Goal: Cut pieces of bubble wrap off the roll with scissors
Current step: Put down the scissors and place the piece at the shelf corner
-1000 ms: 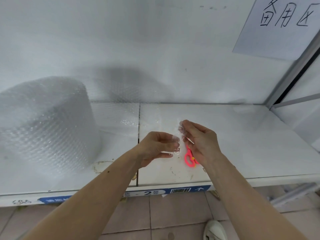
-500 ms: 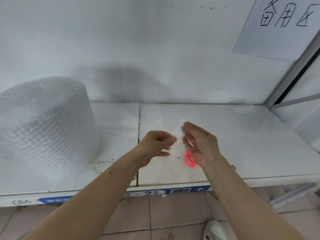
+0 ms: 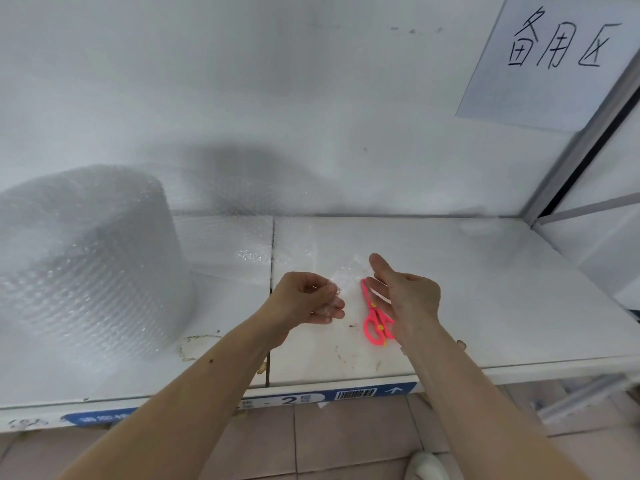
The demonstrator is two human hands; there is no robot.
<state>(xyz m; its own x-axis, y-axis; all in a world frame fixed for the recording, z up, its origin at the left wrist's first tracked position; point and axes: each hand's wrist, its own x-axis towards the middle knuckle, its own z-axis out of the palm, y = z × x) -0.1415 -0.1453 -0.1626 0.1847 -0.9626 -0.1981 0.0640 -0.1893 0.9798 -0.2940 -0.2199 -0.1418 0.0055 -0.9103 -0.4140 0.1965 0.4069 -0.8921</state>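
From the head view I see my left hand [image 3: 306,299] raised over the white shelf [image 3: 485,289], fingers curled, pinching a clear bubble wrap piece [image 3: 341,277]. My right hand [image 3: 403,299] hovers beside it, fingers loose and apart, above the pink plastic scissors [image 3: 373,320]. The big bubble wrap roll [image 3: 86,261] stands far left.

glossy plastic scissors [image 3: 373,317], clear bubbled roll [image 3: 86,258]

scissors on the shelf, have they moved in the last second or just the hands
No. The pink scissors lie in the same spot right of the shelf seam; only the right hand has opened above them.
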